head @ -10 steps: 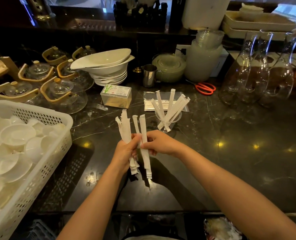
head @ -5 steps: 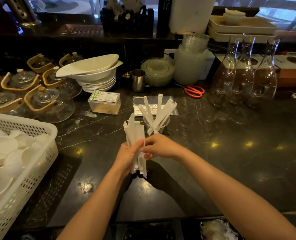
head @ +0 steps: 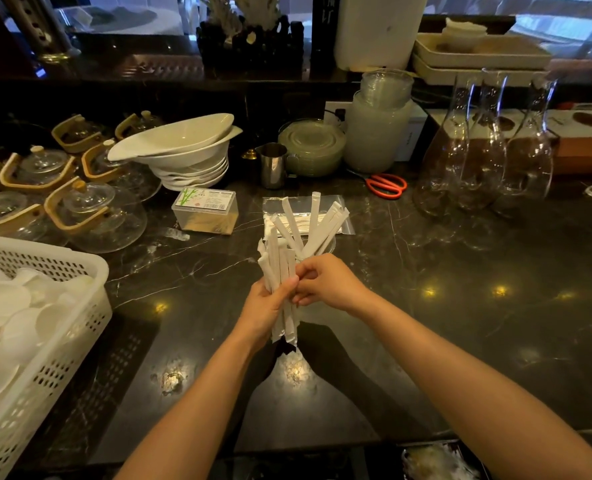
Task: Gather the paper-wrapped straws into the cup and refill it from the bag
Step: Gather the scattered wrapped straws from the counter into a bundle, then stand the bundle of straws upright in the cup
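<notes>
Two bare hands meet above a dark marble counter [head: 426, 306]. Left hand [head: 265, 308] grips an upright bundle of paper-wrapped straws [head: 279, 268], fingers wrapped tight; right hand [head: 325, 280] pinches the bundle's side. Just behind, more straws fan from a clear cup [head: 327, 245], with the plastic bag [head: 343, 220] lying flat beyond

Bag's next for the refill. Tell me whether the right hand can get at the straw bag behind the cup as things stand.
Probably not straight away: the right hand is pinching the straw bundle, and the cup with its upright straws stands before the bag.
</notes>
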The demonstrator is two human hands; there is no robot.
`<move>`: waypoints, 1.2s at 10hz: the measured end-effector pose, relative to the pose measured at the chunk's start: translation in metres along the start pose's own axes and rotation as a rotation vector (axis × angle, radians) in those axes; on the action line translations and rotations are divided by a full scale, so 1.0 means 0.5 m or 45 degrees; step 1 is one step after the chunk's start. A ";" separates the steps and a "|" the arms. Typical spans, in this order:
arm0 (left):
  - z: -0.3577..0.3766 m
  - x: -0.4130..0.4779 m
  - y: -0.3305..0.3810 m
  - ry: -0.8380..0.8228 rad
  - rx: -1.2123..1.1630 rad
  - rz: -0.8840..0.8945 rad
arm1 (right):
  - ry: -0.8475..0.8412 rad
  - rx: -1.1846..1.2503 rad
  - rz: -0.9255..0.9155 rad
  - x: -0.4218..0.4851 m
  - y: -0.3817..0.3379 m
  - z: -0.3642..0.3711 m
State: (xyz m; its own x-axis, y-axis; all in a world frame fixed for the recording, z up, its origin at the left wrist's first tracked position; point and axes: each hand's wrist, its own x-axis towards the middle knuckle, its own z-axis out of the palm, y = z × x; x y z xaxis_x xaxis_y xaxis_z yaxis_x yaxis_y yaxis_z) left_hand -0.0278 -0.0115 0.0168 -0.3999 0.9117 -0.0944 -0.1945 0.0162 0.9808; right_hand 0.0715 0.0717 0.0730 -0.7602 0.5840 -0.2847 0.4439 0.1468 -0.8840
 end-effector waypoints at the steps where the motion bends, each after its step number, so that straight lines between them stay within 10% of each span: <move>1: 0.002 0.003 0.003 -0.013 0.069 0.001 | -0.035 -0.146 -0.026 -0.003 -0.005 -0.012; 8: 0.059 0.006 -0.003 0.141 0.299 0.059 | 0.008 0.274 -0.318 -0.006 0.007 0.026; 12: 0.017 0.008 -0.026 -0.158 0.413 0.044 | 0.026 0.373 -0.201 0.011 0.053 0.043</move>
State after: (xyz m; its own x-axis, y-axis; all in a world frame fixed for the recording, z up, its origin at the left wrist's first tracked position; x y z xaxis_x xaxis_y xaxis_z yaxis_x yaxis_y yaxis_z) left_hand -0.0193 -0.0045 0.0049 -0.2853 0.9566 -0.0586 0.1200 0.0963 0.9881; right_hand 0.0691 0.0615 0.0399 -0.7976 0.5889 -0.1308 0.1638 0.0027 -0.9865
